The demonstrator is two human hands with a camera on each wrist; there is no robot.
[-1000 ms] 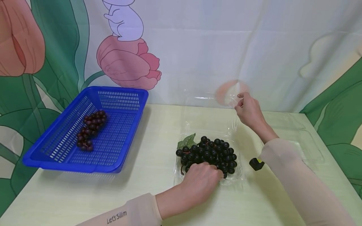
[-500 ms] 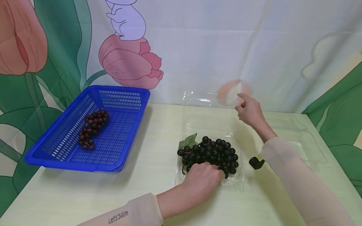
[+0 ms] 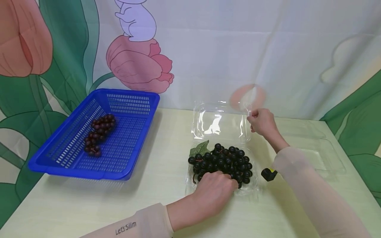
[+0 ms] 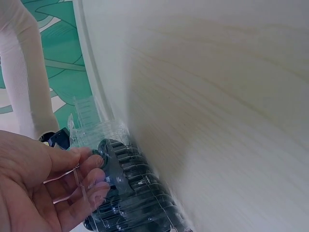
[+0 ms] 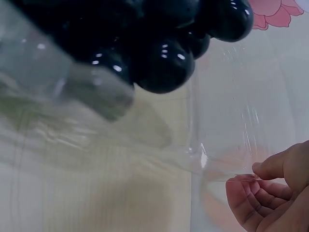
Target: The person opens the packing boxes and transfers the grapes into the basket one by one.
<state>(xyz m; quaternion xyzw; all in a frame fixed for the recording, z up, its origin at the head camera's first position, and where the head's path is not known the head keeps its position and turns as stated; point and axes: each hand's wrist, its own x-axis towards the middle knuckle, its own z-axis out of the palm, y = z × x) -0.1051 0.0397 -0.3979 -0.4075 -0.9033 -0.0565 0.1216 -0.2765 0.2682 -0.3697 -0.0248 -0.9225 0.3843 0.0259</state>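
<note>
A bunch of dark grapes (image 3: 223, 162) with a green leaf (image 3: 200, 148) lies in the base of a clear plastic clamshell box (image 3: 253, 188). The box's lid (image 3: 220, 124) stands raised at the back. My left hand (image 3: 215, 191) is at the near side of the box; the left wrist view shows its thumb and fingers (image 4: 89, 186) pinching the clear rim beside the grapes. At the lid's right edge, my right hand (image 3: 263, 122) pinches the thin plastic between thumb and fingers, plain in the right wrist view (image 5: 270, 188).
A blue slotted basket (image 3: 143, 132) stands on the left of the table with a bunch of reddish grapes (image 3: 99, 132) inside. More clear plastic boxes (image 3: 324, 155) lie at the right. A small black object (image 3: 268, 174) sits by the right sleeve. A printed curtain (image 3: 208, 59) hangs behind.
My right hand has moved down a little, and its extended index finger has closed to a pinch on the lid's edge. The lid leans further forward. My left hand stays at the box's front.
</note>
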